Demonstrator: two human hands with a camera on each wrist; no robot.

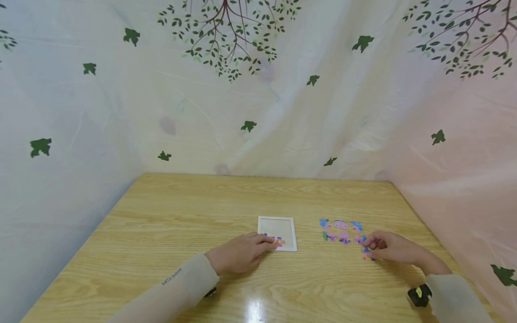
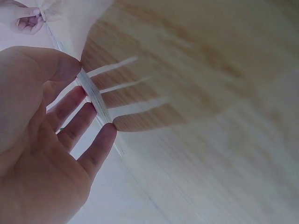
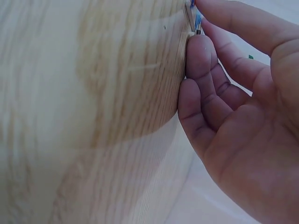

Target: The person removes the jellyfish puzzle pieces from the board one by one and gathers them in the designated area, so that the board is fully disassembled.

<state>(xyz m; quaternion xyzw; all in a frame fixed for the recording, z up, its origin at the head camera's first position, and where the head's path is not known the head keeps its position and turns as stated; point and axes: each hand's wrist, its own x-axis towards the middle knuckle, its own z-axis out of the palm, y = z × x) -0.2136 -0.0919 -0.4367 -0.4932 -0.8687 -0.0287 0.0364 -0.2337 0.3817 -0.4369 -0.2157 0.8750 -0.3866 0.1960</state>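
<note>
My left hand (image 1: 241,252) rests over the lower left corner of a white puzzle frame (image 1: 295,233). Its fingers are fairly straight, and in the left wrist view the thumb and fingertips touch the edge of the thin frame (image 2: 96,99). A few joined colourful pieces (image 1: 279,241) lie inside along the near side, partly hidden by the fingers. To the right, my right hand (image 1: 393,246) pinches a small puzzle piece (image 3: 198,22) between thumb and fingers; its blue edge shows in the right wrist view. Other fingers of that hand curl down against the tabletop.
Loose pink, blue and green puzzle pieces (image 1: 341,231) lie grouped between the frame and my right hand. The wooden table (image 1: 194,197) reaches back to a pale curtain (image 1: 194,112) printed with leaves, which also hangs along both sides.
</note>
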